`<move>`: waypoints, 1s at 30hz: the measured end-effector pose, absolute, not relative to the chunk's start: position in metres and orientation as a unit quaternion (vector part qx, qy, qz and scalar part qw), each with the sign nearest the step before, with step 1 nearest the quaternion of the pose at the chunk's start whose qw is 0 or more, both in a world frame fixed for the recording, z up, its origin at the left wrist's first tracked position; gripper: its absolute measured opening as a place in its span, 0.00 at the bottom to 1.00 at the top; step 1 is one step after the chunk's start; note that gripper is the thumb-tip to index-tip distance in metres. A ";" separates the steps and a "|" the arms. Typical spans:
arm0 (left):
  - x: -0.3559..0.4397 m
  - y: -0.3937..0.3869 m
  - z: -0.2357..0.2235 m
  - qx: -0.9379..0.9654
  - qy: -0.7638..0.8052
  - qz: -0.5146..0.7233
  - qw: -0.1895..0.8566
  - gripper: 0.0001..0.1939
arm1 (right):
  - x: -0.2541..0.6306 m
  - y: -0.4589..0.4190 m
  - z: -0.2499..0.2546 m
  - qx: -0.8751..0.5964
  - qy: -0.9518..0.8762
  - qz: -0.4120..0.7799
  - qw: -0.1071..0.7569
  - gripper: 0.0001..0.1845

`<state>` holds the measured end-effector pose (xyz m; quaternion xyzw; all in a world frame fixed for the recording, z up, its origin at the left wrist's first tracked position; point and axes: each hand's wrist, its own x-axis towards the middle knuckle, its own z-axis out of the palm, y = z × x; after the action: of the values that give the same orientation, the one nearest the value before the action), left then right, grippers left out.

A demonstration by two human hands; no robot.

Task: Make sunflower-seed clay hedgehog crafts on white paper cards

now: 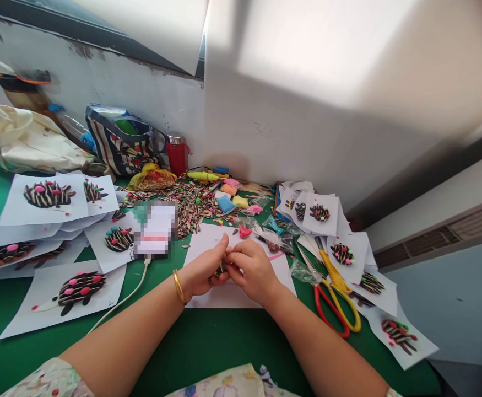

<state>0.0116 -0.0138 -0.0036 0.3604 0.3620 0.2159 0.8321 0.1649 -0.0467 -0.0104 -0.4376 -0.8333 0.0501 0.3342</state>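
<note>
My left hand (202, 271) is curled around a small dark-and-pale striped piece (220, 268), which looks like sunflower seeds set in dark clay and is mostly covered by the fingers. Against it, my right hand (254, 271) has its fingertips pinched together; whatever sits between them is hidden. Both hands are just above a white sheet of paper (241, 299). Beyond the fingertips, a lump of red clay (244, 231) rests on plastic wrapping. A heap of striped sunflower seeds (191, 207) spreads across the table behind the sheet.
Seed-and-clay hedgehog cards lie left (81, 289) and right (401, 333). Red-and-yellow scissors (335, 309) lie right of the sheet. A phone (153, 231) with a white cable (135, 286) sits left. Coloured clay packs (226, 204), a red flask (177, 154) and bags (120, 140) stand behind.
</note>
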 end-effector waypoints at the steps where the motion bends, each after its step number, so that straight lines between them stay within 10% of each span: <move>1: 0.011 -0.013 -0.004 0.358 0.354 0.218 0.836 0.30 | 0.165 -0.047 -0.010 -0.441 -0.828 0.050 0.343 0.04; 30: 0.005 -0.006 -0.003 0.402 0.374 0.324 0.771 0.15 | 0.181 -0.035 -0.016 -0.525 -0.678 0.243 0.454 0.07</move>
<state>0.0052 -0.0058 -0.0028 0.4018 0.3739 0.3240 0.7706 0.1808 -0.0354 -0.0158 -0.5253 -0.6775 0.2432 0.4538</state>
